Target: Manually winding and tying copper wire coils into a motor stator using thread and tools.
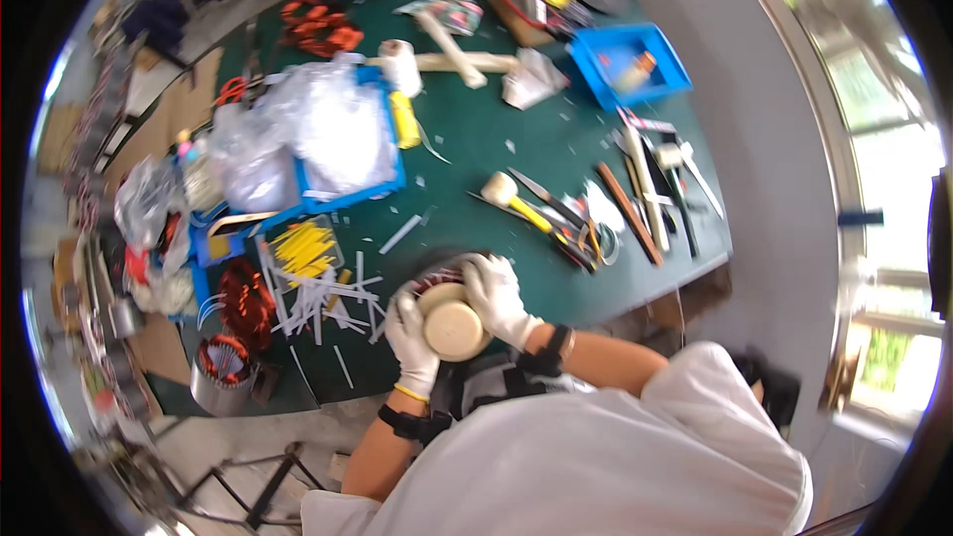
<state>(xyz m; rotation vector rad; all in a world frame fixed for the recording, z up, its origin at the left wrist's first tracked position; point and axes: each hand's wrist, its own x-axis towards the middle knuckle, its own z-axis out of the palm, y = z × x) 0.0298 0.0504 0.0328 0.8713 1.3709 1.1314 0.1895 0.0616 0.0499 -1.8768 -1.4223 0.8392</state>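
In the head view, a cream round part [455, 335] is at the near edge of the green worktop [467, 129], held between two white gloves. The left hand [409, 339] is on its left side, and the right hand [498, 300] is on its upper right. The fingers of both are bent and look clamped on it, but blur hides where each tip sits. A dark red ring [437, 280] peeks out at its far side. I can't tell if they are joined.

I think the step in hand is holding the round part steady against the ring. The next move seems to call for both hands pressing evenly, so it doesn't tip.

A small packet [459, 17] far back has coloured marks, too blurry to read. I can't make out any brands, labels or words.
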